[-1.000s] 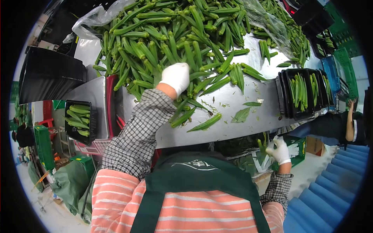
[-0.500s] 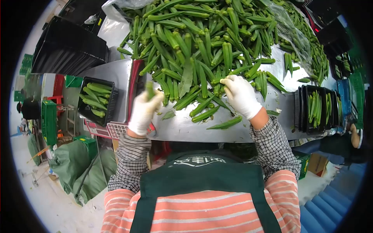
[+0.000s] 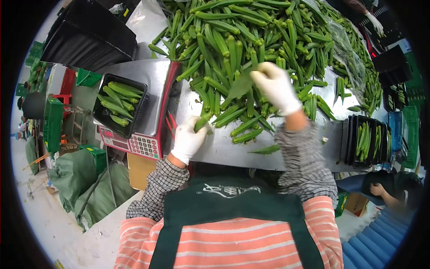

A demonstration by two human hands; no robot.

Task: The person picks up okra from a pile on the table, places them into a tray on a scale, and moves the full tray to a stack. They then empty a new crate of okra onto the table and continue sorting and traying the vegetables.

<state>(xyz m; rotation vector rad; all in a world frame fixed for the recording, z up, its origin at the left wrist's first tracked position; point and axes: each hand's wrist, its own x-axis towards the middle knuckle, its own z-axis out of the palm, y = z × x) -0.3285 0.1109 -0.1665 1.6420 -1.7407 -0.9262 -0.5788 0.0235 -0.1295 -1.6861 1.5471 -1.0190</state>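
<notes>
A heap of green okra (image 3: 251,36) covers much of the metal table. My left hand (image 3: 187,140), in a white glove, is closed on an okra pod (image 3: 203,122) at the heap's near left edge. My right hand (image 3: 278,89), gloved too and slightly blurred, pinches a broad green leaf (image 3: 240,86) above the pods. Left of my left hand, a black tray (image 3: 142,107) with several okra pods sits on a weighing scale (image 3: 157,80). A few loose pods (image 3: 247,136) lie between my hands.
A stack of black trays (image 3: 89,38) stands at the back left. Okra-filled black trays (image 3: 350,139) stand at the right table edge. Clear plastic film (image 3: 345,49) lies over the heap. Another person's gloved hand (image 3: 375,23) shows at upper right; a bare hand (image 3: 377,189) appears lower right.
My right hand has moved up and taken hold of the leaf that lay on the heap. My left hand has come lower and right, still holding the okra pod. The view has shifted.
</notes>
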